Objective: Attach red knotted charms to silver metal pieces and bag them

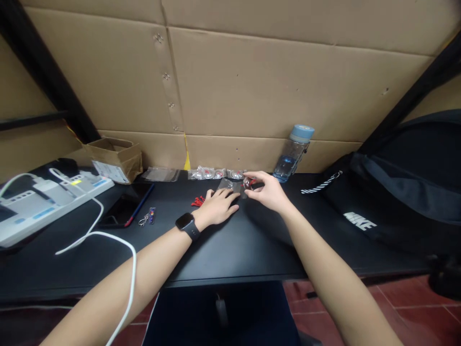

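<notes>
My right hand [268,193] pinches a small round shiny piece [247,183] between thumb and fingertips, held just above the black table. Something red shows beside the piece, within the curve of the fingers. To its left, my left hand [219,206] lies palm down with fingers spread, wearing a dark watch. Its fingertips are at a clear plastic bag [226,184], partly hidden by the hand. A small pile of red cords [197,201] lies by the left hand's wrist side. Behind both hands runs a row of round pieces in clear bags [207,173].
At the left are a power strip [54,206] with white cables, an open cardboard box [117,158], flat clear bags [160,174], a phone [127,204] and a keychain [148,217]. A water bottle [292,156] and black backpack [389,206] stand to the right.
</notes>
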Motion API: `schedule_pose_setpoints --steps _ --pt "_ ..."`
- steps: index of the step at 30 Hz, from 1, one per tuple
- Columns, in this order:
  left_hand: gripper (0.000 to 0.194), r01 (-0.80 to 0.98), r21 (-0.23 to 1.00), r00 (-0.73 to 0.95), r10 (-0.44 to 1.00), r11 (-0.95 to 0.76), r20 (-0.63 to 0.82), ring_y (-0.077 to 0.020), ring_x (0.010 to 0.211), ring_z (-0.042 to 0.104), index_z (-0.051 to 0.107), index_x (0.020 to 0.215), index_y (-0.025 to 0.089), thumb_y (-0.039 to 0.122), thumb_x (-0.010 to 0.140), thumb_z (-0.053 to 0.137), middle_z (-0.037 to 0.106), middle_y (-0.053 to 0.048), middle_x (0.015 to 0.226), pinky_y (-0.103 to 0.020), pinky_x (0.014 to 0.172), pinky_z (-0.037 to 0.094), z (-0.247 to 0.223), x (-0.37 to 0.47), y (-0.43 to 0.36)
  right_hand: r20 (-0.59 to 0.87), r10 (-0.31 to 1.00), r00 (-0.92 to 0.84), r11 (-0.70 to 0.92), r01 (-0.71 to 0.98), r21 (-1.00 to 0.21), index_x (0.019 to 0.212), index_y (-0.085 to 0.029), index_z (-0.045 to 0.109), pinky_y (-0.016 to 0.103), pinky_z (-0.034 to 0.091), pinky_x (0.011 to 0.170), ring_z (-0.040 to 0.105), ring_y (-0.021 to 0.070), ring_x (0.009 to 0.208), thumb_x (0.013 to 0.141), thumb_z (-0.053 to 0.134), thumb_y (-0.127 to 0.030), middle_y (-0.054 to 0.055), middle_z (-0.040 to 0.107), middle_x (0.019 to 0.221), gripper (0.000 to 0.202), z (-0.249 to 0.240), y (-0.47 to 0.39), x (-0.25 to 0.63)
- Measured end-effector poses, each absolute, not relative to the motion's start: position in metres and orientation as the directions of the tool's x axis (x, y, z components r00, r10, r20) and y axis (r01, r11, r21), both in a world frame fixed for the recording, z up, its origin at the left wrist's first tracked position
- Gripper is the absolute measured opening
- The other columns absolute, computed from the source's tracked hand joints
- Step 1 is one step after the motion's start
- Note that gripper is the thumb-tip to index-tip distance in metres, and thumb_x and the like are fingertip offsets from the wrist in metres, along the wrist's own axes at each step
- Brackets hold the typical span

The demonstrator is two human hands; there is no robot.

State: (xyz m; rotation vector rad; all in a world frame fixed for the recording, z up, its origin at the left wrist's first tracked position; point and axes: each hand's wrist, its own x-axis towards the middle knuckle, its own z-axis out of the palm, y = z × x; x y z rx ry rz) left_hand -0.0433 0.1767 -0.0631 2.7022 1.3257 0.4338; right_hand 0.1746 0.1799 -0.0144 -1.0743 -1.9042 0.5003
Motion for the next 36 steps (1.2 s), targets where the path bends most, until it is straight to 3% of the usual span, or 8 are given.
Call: schedule_pose_setpoints --steps 5,8,12,18,23,27,31,36 --pt "0.046 0.697 0.214 0.662 0.729 -0.684 0.174 -0.0329 0.142 0.04 0.049 0.146 0.036 0.048 0.105 0.032 0.046 -0.009 0.154 -0.058 0.105 0.035 -0.063 -0.046 0.17 0.362 0.869 -0.338 0.489 0.695 -0.526 0.108 -0.02 0.074 0.028 0.055 0.074 0.07 0.0178 0.078 0.074 0.079 -0.027 0.004 0.076 0.091 0.035 -0.009 0.184 0.195" --pt "0.045 0.667 0.227 0.7 0.701 -0.71 0.137 -0.034 0.146 0.034 0.049 0.146 0.041 0.048 0.106 0.03 0.043 -0.007 0.157 -0.06 0.106 0.034 -0.061 -0.047 0.167 0.228 0.878 -0.422 0.479 0.766 -0.429 0.106 -0.022 0.075 0.027 0.052 0.074 0.07 0.0186 0.081 0.07 0.081 -0.026 0.003 0.077 0.09 0.037 -0.008 0.183 0.202" --pt "0.044 0.669 0.221 0.704 0.701 -0.709 0.117 -0.0377 0.147 0.029 0.05 0.144 0.048 0.053 0.105 0.03 0.041 -0.007 0.159 -0.064 0.106 0.03 -0.059 -0.047 0.163 0.136 0.888 -0.44 0.454 0.791 -0.411 0.101 -0.022 0.075 0.025 0.05 0.071 0.07 0.0181 0.08 0.07 0.079 -0.027 0.001 0.077 0.087 0.032 -0.006 0.181 0.202" --pt "0.044 0.671 0.239 0.695 0.708 -0.702 0.128 -0.0395 0.145 0.032 0.051 0.143 0.051 0.057 0.103 0.033 0.039 -0.006 0.16 -0.065 0.106 0.03 -0.058 -0.047 0.159 0.119 0.878 -0.464 0.467 0.776 -0.423 0.094 -0.022 0.075 0.025 0.048 0.066 0.068 0.0168 0.07 0.068 0.076 -0.02 -0.001 0.076 0.08 0.026 0.002 0.173 0.2" --pt "0.044 0.647 0.256 0.718 0.687 -0.718 0.113 -0.0409 0.146 0.029 0.051 0.143 0.049 0.057 0.102 0.038 0.038 -0.007 0.161 -0.066 0.108 0.027 -0.057 -0.047 0.159 0.098 0.88 -0.464 0.456 0.771 -0.445 0.103 -0.023 0.074 0.025 0.047 0.066 0.068 0.0177 0.074 0.064 0.082 -0.022 -0.001 0.076 0.083 0.04 0.0 0.172 0.197" --pt "0.042 0.644 0.272 0.719 0.687 -0.715 0.107 -0.0397 0.148 0.028 0.053 0.142 0.049 0.055 0.102 0.039 0.037 -0.006 0.162 -0.064 0.11 0.026 -0.057 -0.048 0.16 0.132 0.897 -0.422 0.438 0.81 -0.389 0.092 -0.021 0.073 0.024 0.044 0.063 0.066 0.0158 0.071 0.067 0.079 -0.019 -0.001 0.074 0.08 0.027 -0.01 0.175 0.192" --pt "0.042 0.644 0.285 0.718 0.69 -0.71 0.092 -0.0392 0.15 0.026 0.052 0.142 0.051 0.055 0.103 0.038 0.036 -0.005 0.163 -0.065 0.11 0.027 -0.059 -0.047 0.16 0.145 0.9 -0.412 0.435 0.811 -0.392 0.081 -0.02 0.071 0.024 0.043 0.061 0.065 0.0154 0.067 0.069 0.082 -0.025 -0.001 0.071 0.071 0.017 -0.019 0.181 0.188" --pt "0.042 0.645 0.297 0.712 0.695 -0.704 0.101 -0.0377 0.151 0.026 0.051 0.143 0.051 0.055 0.103 0.037 0.034 -0.005 0.164 -0.066 0.111 0.025 -0.061 -0.048 0.16 0.149 0.869 -0.472 0.489 0.772 -0.407 0.091 -0.019 0.078 0.025 0.049 0.068 0.069 0.0183 0.075 0.07 0.081 -0.021 0.004 0.076 0.084 0.021 -0.024 0.186 0.192"
